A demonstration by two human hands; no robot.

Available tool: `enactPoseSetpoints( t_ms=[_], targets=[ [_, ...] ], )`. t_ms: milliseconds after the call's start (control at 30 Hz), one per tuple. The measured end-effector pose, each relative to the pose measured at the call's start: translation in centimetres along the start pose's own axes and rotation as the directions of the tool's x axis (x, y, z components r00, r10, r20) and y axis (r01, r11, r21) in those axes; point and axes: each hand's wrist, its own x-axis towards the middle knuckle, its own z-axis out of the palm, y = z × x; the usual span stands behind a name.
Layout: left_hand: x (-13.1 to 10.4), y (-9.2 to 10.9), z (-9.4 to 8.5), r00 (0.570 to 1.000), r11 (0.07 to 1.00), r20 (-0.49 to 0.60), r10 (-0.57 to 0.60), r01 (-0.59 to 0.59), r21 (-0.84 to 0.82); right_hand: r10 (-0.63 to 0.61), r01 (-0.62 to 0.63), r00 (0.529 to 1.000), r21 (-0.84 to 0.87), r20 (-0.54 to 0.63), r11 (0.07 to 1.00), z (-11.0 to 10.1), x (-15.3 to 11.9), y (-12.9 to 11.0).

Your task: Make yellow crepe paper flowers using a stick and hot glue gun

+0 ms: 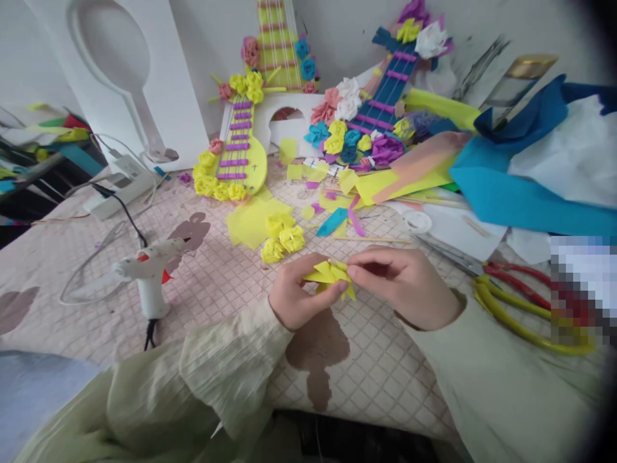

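Near the middle of the table, my left hand [301, 297] pinches a folded piece of yellow paper [328, 272] between thumb and fingers. My right hand [407, 283] holds the right end of the same piece, its thumb and fingertips pressed together. Pointed yellow corners stick out between the hands. Just beyond my left hand lie several crumpled yellow paper flowers [284, 236], beside flat yellow paper sheets [248, 222]. A blue paper strip [332, 222] and a thin stick [371, 240] lie beyond the hands.
A white glue gun [153, 276] stands at the left, near a power strip [116, 188]. Scissors with red handles [518, 283] and scissors with yellow handles [511, 315] lie at the right. Decorated paper instruments [243, 145] lean at the back; blue paper [511, 186] is piled right.
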Motion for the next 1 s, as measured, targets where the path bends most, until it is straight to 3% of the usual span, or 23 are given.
enactPoseSetpoints(
  t_ms=[433,733,1000],
  targets=[
    [-0.17,-0.12,0.21,1.0,0.999,-0.01,-0.03,0.03,0.044,0.067,-0.067,0.998,0.033,-0.007,0.997,0.38,-0.06,-0.19],
    [-0.18,-0.28,0.14,1.0,0.996,0.003,-0.012,0.011,0.085,0.094,-0.104,0.989,0.086,0.112,0.991,-0.33,0.22,0.14],
    [-0.25,-0.27,-0.02,0.997,0.997,0.01,-0.071,0.07,0.034,0.075,-0.077,0.997,0.061,0.033,0.995,-0.05,0.14,-0.33]
  ],
)
